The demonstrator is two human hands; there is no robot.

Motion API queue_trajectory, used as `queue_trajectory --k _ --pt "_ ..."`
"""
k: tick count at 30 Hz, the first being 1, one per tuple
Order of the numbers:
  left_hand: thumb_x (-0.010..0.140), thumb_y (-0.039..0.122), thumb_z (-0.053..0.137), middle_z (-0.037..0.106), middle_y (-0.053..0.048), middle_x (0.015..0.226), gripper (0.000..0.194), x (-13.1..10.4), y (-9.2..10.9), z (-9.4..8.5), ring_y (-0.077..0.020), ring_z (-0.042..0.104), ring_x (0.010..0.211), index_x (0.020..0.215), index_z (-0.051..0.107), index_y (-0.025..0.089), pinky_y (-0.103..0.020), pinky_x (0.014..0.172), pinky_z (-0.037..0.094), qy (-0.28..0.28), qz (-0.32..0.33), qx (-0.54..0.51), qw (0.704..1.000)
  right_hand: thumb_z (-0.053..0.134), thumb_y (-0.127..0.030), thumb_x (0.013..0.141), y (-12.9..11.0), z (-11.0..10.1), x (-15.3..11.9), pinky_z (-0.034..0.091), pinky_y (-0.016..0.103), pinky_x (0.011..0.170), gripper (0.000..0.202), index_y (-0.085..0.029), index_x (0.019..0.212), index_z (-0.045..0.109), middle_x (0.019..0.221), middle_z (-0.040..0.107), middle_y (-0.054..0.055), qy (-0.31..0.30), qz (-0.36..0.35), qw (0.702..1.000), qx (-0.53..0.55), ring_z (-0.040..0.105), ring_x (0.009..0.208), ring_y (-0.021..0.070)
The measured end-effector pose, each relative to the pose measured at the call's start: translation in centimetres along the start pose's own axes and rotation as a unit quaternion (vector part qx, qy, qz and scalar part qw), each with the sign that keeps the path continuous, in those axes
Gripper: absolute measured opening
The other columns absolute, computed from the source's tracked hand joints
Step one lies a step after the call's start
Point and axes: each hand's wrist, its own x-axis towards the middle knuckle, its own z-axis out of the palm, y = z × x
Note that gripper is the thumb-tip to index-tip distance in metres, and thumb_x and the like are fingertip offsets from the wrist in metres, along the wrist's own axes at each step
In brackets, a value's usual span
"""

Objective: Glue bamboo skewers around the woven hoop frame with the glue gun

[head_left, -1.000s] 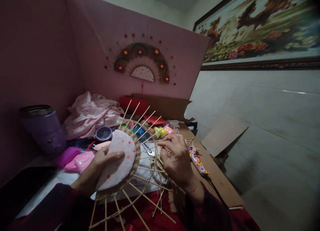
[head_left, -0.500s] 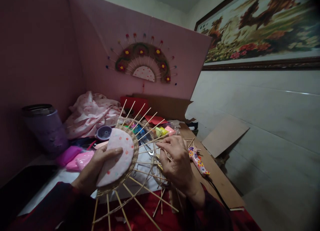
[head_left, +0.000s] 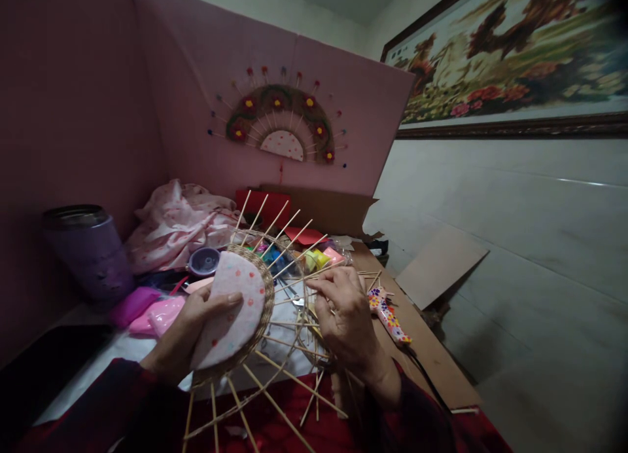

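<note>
A half-round fan frame (head_left: 230, 309) fills the middle, its core covered in pale pink dotted cloth with a braided rim. Thin wooden sticks (head_left: 277, 391) radiate from that rim. My left hand (head_left: 196, 328) grips the core at its straight edge, thumb lying on the cloth and the other fingers hidden behind. A strand of twine (head_left: 300, 270) arcs loosely across the sticks. On the frame's right side, my right hand (head_left: 343, 312) pinches the twine where it meets the sticks; its fingertips partly cover the spot.
Right of my hand lies a flower-patterned glue gun (head_left: 390, 315) on cardboard (head_left: 441, 368). Loose sticks and scissors (head_left: 297, 301) lie behind the frame. A purple tumbler (head_left: 88, 253), pink clay packs (head_left: 157, 315) and crumpled cloth (head_left: 181, 224) stand left. A finished fan (head_left: 279, 119) hangs on the pink board.
The fan frame has shifted and tilted very slightly, its upper sticks moving a little up and right. Both hands keep their hold in nearly the same place.
</note>
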Motion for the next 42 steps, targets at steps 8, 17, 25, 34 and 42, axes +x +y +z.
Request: queue_trajectory --k 8,17,25,34,42 --pt "0.061 0.021 0.073 0.068 -0.008 0.059 0.037 0.4 -0.3 -0.6 -0.0173 0.059 0.041 0.095 0.063 0.009 -0.023 0.036 0.045 0.005 0.008 -0.016 1.0 0.054 -0.012 0.079 -0.2 -0.5 -0.1 0.038 0.04 0.085 0.016 -0.017 0.093 0.058 0.089 0.059 0.005 0.132 -0.008 0.991 0.027 0.048 0.091 0.0207" --pt "0.073 0.013 0.06 0.07 -0.009 0.063 0.022 0.5 0.0 -0.9 -0.0186 0.063 0.047 0.094 0.063 0.008 -0.026 0.044 0.053 0.059 -0.045 -0.127 0.989 0.056 -0.033 0.084 0.6 -0.8 -0.6 0.04 0.029 0.063 0.019 -0.019 0.072 0.057 0.068 0.057 0.001 0.162 0.183 0.945 0.217 0.052 0.065 0.0148" --pt "0.078 0.011 0.054 0.07 -0.01 0.061 0.024 0.8 0.2 -1.2 -0.0209 0.067 0.05 0.1 0.06 0.005 -0.028 0.048 0.056 0.059 -0.023 -0.195 0.979 0.065 -0.037 0.075 1.9 0.5 0.3 0.043 0.028 0.074 0.021 -0.016 0.08 0.065 0.084 0.064 0.004 -0.036 0.371 0.737 0.564 0.057 0.075 0.0128" --pt "0.076 0.011 0.057 0.071 -0.01 0.064 0.025 0.5 0.0 -1.2 -0.0191 0.065 0.049 0.1 0.061 0.005 -0.027 0.046 0.056 0.045 -0.021 -0.183 0.982 0.074 -0.028 0.068 0.5 2.2 -0.5 0.03 0.016 0.046 0.027 -0.019 0.092 0.064 0.063 0.052 -0.004 -0.139 0.376 0.638 0.657 0.042 0.048 0.0033" --pt "0.074 0.01 0.056 0.072 -0.012 0.069 0.03 0.3 0.2 -1.0 -0.022 0.068 0.054 0.104 0.062 0.006 -0.027 0.046 0.056 0.036 -0.026 -0.192 0.98 0.073 -0.023 0.065 0.9 2.9 -0.5 0.018 0.019 0.042 0.024 -0.017 0.088 0.068 0.059 0.045 -0.005 -0.139 0.381 0.671 0.621 0.031 0.045 0.0032"
